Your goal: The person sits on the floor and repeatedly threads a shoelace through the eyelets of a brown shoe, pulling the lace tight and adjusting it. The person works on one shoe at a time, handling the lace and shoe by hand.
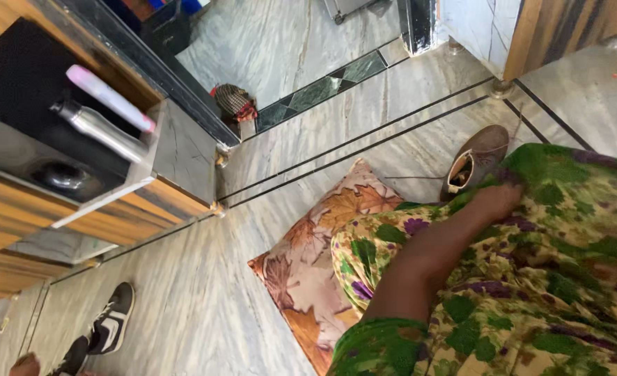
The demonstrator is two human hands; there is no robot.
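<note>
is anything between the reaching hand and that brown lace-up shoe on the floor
Nothing visible stands between them. The hand rests on the green floral fabric right beside the brown lace-up shoe, which lies tipped on the marble floor. Which hand it is, and whether its fingers touch the shoe, cannot be told.

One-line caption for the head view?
Seated on a leaf-print cushion, a hand reaches beside a brown shoe on the marble floor.

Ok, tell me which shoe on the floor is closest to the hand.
The brown lace-up shoe beside the hand, by the leaf-print cushion. The black sneakers with white soles lie far off at the lower left, near the wooden cabinet.
</note>
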